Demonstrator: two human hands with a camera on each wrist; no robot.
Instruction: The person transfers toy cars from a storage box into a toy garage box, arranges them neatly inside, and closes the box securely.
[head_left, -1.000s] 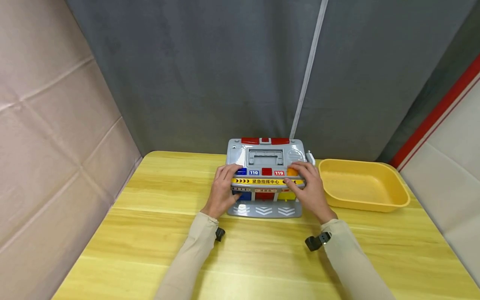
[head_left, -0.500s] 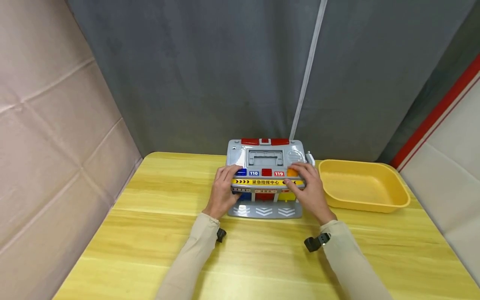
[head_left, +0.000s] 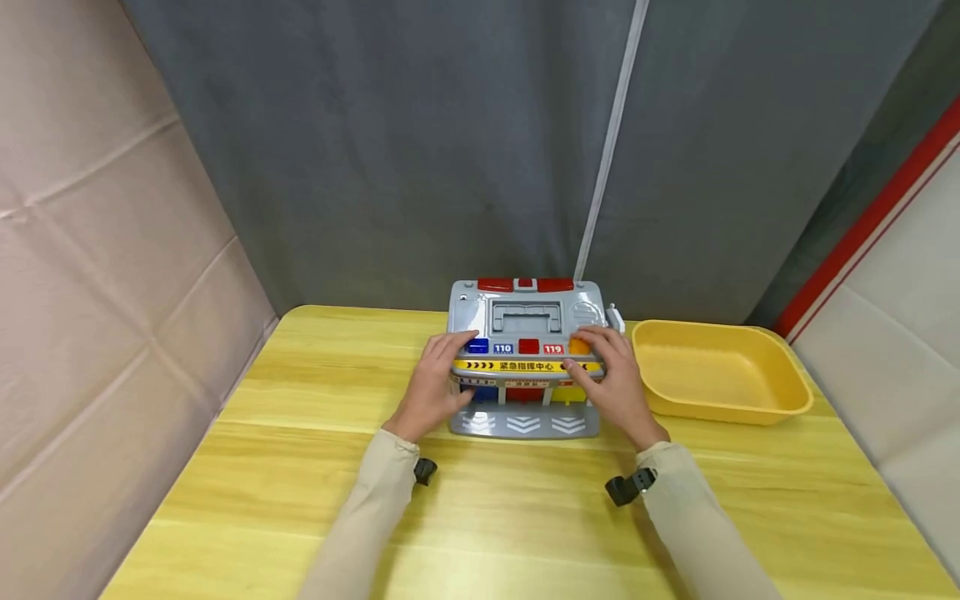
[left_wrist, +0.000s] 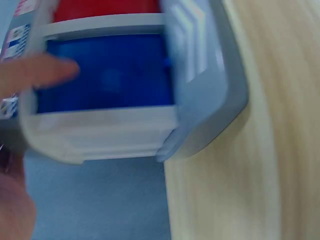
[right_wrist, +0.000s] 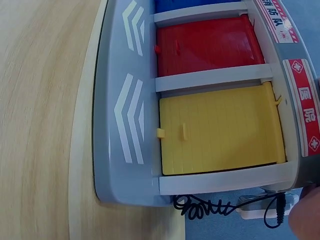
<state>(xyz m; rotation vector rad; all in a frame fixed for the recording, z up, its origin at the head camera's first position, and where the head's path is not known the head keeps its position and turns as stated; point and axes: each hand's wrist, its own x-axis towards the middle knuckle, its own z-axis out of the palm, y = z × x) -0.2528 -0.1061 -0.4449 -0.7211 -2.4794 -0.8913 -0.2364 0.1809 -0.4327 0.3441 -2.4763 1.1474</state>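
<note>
A grey toy rescue station (head_left: 527, 374) with a carrying handle and blue, red and orange buttons stands near the table's back edge. My left hand (head_left: 426, 393) lies at its left side, fingertips by the blue button (head_left: 477, 345). The left thumb, blurred in the left wrist view, stretches in front of the blue door (left_wrist: 125, 75). My right hand (head_left: 619, 390) holds the right front of the roof, fingers over the orange button (head_left: 578, 347) and thumb on the yellow stripe. In the right wrist view the yellow door (right_wrist: 220, 132) and red door (right_wrist: 207, 47) are down.
To the right of the toy is a yellow plastic tub (head_left: 720, 412). A black coiled cord (right_wrist: 200, 207) hangs at the toy's right side, by a small white handset (head_left: 616, 320). Behind the wooden table (head_left: 525, 517) hangs a grey curtain (head_left: 390, 167).
My left hand has shifted slightly left and its thumb has drawn back from the toy's front. The right hand keeps its place. The whole head view has shifted a little.
</note>
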